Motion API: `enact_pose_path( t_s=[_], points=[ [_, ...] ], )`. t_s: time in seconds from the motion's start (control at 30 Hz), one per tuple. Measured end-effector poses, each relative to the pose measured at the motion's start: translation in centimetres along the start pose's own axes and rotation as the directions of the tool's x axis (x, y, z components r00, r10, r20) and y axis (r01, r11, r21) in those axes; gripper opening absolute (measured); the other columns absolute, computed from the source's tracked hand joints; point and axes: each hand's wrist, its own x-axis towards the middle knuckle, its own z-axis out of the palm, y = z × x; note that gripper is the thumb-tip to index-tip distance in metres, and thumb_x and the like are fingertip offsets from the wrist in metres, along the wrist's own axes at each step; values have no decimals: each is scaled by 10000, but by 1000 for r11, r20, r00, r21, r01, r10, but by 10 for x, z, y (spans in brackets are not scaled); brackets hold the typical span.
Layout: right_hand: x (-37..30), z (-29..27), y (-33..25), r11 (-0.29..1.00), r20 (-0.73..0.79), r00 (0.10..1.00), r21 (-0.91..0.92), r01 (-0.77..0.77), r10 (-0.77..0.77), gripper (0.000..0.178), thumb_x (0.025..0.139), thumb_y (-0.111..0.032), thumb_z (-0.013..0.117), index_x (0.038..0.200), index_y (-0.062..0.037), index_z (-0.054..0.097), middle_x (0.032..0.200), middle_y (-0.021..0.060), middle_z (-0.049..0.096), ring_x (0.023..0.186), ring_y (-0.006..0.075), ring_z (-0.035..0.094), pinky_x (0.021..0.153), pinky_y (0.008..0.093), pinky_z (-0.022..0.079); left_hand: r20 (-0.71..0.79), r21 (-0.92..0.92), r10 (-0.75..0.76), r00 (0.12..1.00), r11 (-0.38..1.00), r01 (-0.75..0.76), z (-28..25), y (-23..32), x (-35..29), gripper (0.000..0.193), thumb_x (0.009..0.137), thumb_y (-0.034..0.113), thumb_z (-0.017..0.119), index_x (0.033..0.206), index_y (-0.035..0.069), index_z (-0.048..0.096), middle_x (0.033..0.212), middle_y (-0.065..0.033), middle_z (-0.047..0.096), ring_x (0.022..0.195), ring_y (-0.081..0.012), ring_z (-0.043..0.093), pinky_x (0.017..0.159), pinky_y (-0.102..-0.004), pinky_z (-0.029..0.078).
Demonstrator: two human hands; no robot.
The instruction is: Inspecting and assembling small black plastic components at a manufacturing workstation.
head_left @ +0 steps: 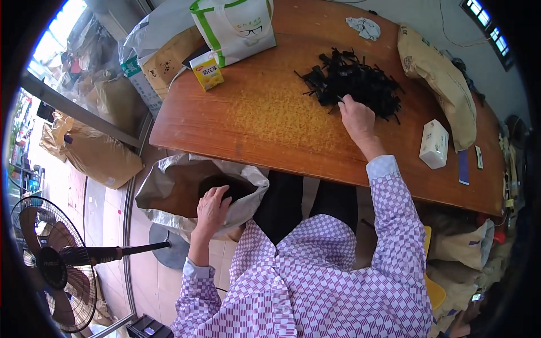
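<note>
On the brown wooden table lies a loose heap of black strip-like pieces (pixel 355 81), thin ends sticking out all round. My right hand (pixel 358 119) is at the heap's near edge, fingers closed in a pinch. A small pale tip shows at the fingertips, but what they hold is too small to name. Below the table's front edge, at the left, a large whitish sack (pixel 151 190) stands with its mouth open, brown inside and dark toward the right. Over its near rim reaches my left hand (pixel 212 209), fingers stretched out, thumb apart, nothing seen in it.
A white-and-green bag (pixel 239 34) and a yellow box (pixel 207 72) stand at the table's (pixel 191 115) back left. To the right are a long paper sack (pixel 439 79) and a tissue pack (pixel 434 144). A standing fan (pixel 53 265) is at the lower left.
</note>
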Motion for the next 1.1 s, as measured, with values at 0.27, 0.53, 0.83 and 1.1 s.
enact_pose_path(
  t_s=[0.27,0.53,0.83,1.1],
  points=[
    [-7,-16,-6,413,439,858,753,-513,265,211,905,-242,556,792,-65,536,514,-8,389,387,116,359,373,272,296,-431,-344,69,900,909,-234,-14,85,23,561,777,28,653,1294,73,441,1197,-178,526,832,-267,648,633,-341,524],
    [-92,-59,-80,-205,758,651,643,-738,34,208,939,-238,531,793,-90,534,497,-78,322,381,29,293,353,203,201,-461,-386,234,856,816,-431,12,167,67,697,755,1,644,1365,50,310,1191,-209,498,834,-279,642,645,-360,526],
    [-158,-79,-107,72,760,643,649,-757,-96,213,952,-244,515,810,-88,543,530,-70,386,410,18,323,374,195,221,-363,-208,408,838,841,-500,32,153,19,566,787,46,568,1320,34,377,943,-160,567,763,-325,621,607,-369,520],
    [-190,-64,-119,127,693,715,720,-682,-89,219,943,-246,557,778,-102,561,560,-107,379,454,-18,299,409,182,199,-361,-53,435,825,874,-484,46,139,-13,557,775,44,569,1310,50,413,842,-87,509,727,-229,595,548,-314,507]
  ],
)
